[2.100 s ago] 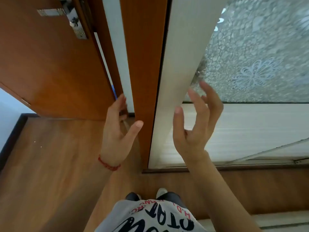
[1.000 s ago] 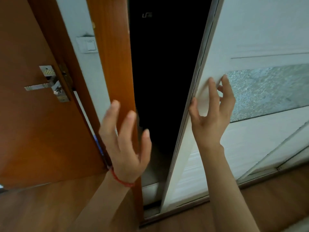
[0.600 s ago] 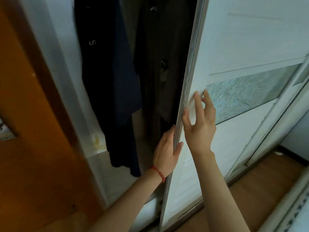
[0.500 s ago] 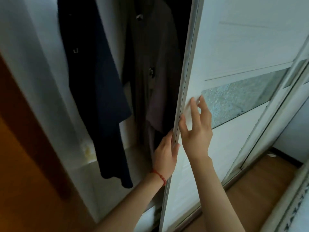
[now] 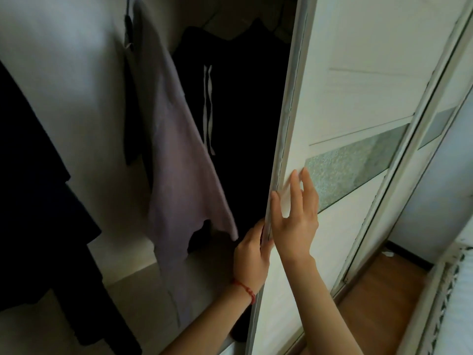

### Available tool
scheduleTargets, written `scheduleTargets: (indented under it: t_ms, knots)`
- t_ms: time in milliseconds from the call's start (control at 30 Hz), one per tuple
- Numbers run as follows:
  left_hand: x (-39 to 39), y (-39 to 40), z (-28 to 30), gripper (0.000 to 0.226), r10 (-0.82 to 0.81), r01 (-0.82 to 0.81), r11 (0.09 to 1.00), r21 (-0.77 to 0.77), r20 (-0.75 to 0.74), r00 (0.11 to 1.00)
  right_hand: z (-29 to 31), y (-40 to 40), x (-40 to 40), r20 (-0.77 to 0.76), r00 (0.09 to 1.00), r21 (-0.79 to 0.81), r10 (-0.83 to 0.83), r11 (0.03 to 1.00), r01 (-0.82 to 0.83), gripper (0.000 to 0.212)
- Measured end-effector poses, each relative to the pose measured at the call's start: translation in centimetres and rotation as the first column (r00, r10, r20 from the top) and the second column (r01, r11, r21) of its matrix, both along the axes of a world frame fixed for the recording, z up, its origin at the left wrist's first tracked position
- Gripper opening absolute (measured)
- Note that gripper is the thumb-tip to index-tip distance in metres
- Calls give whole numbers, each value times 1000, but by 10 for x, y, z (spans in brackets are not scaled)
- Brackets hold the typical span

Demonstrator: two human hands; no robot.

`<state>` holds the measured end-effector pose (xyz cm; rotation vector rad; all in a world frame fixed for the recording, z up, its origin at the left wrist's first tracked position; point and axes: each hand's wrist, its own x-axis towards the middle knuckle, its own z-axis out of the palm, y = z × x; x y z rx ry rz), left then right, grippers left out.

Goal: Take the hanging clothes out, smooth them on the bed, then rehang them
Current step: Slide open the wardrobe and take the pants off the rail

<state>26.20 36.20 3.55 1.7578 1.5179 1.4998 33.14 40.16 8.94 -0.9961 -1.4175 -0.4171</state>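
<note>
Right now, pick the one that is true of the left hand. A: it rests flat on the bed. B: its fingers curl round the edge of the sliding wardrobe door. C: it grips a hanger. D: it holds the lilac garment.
B: the left hand has its fingers wrapped round the edge of the sliding door, with the lilac garment hanging untouched beside it.

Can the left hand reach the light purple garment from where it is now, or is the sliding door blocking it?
Probably yes. The left hand grips the sliding door edge from the open side, and the purple garment's hem hangs just beside it with nothing between. It must let go of the door first.
</note>
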Motion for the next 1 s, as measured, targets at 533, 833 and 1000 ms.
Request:
scheduleTargets:
  t_ms: [533, 833, 1000]
  knots:
    - [13, 129, 177, 39, 252, -226, 883, 411, -8, 968, 7, 90, 81, -72, 994, -114, -83, 991, 74, 51]
    - [-2, 185, 286, 47, 410, -398, 830, 390, 55, 910, 8, 125, 115, -75, 989, -177, -127, 978, 112, 43]
    - [-11, 206, 322, 48, 459, -467, 842, 270, 98, 883, 4, 131, 115, -35, 988, -132, -152, 980, 147, 43]
